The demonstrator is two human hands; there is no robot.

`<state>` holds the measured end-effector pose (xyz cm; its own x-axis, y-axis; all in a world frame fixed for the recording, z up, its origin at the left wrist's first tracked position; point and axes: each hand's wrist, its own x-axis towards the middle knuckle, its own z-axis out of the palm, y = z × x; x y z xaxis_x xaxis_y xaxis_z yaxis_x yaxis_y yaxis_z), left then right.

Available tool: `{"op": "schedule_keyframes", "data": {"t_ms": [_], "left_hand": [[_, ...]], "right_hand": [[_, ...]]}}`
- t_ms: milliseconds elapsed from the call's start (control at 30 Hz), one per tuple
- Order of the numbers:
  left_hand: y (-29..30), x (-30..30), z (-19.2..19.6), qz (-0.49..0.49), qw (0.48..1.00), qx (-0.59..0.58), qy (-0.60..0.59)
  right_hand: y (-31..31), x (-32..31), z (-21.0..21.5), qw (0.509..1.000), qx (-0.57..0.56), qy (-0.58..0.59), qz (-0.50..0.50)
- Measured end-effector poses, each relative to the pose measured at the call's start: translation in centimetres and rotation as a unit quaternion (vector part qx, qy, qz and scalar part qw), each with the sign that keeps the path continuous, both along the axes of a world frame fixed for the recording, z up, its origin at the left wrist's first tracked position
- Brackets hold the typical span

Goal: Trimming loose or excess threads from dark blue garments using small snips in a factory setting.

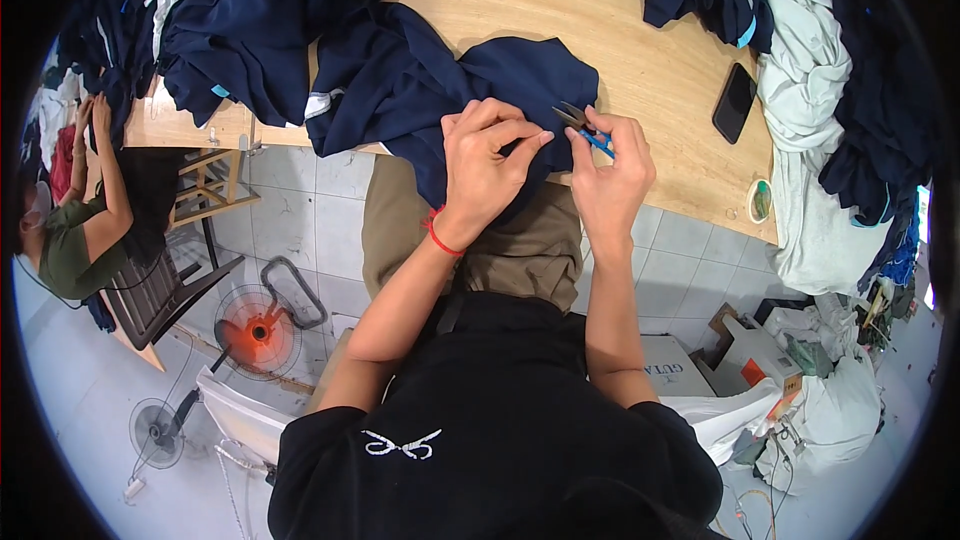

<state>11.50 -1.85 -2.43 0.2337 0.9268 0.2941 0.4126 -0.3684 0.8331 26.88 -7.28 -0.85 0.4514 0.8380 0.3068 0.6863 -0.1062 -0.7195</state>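
Observation:
A navy garment [400,75] lies bunched on the wooden table and hangs over its near edge onto my lap. Over its right part, my left hand [488,155] is closed in a pinch, thumb against forefinger. Whatever is between those fingertips is too small to make out. My right hand [612,175] grips a pair of thread snips [597,140] with blue handles. Their dark blades point up and left, a little apart, above the cloth and close to the left fingertips.
The table [560,0] bears navy garment piles [240,30] at far left and far right. Right of me are a black phone [735,103], a small oval dish [760,200] and pale cloth [805,70]. A co-worker [75,230] sits left; fans [258,332] stand on the floor.

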Motion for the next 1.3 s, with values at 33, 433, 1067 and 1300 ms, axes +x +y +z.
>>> {"op": "schedule_keyframes", "data": {"t_ms": [33,433,1067,1300], "left_hand": [[-0.1,0.2,-0.1,0.0,1.0,0.0,0.0],[-0.1,-0.1,-0.5,-0.03,0.994,0.095,0.037],[1.1,-4.2,0.9,0.146,0.971,-0.095,-0.165],[-0.1,-4.9,1.4,0.114,0.973,-0.146,-0.138]], "right_hand": [[0.0,0.0,0.0,1.0,0.0,0.0,0.0],[1.1,-0.7,-1.0,0.998,0.033,-0.035,0.034],[4.3,-1.7,0.0,0.992,0.032,0.109,0.053],[3.2,-1.5,-1.7,0.993,-0.028,0.106,0.047]]}}
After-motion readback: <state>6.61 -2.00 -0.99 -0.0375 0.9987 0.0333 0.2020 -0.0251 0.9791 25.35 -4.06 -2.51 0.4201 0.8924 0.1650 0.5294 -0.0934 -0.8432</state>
